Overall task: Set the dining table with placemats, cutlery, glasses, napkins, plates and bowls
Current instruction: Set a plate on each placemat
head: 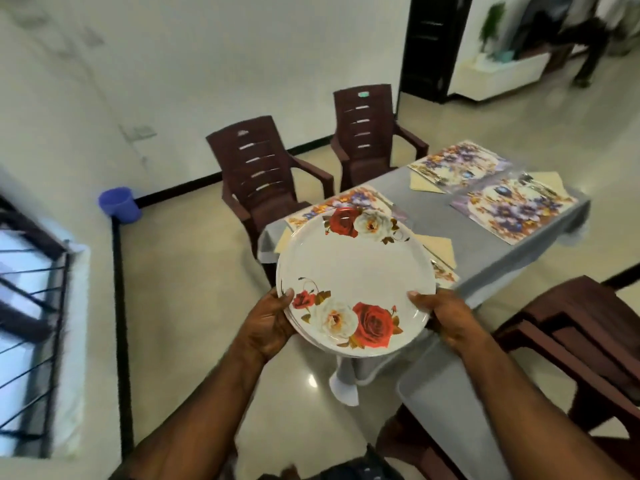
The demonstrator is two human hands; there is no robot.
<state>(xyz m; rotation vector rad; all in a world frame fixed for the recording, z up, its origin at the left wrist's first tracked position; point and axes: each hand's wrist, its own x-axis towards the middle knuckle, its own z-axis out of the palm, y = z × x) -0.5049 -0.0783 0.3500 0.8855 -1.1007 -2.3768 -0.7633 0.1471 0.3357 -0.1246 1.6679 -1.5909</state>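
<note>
A stack of white plates [356,271] printed with red and white roses is carried in front of me, above the near end of the table. My left hand [268,323] grips the stack's left rim, thumb on top. My right hand [446,317] grips the right rim the same way. The table [446,216] has a grey cloth. Floral placemats lie on it: two at the far end [460,168] [512,206] and one partly hidden behind the plates [343,199]. Beige napkins [440,247] and cutlery [535,187] rest beside the mats.
Two dark brown plastic chairs [263,171] [370,129] stand on the table's far side. Stacked chairs [585,334] are at my right. A purple bucket [119,204] sits by the wall, with a barred window [31,306] at left.
</note>
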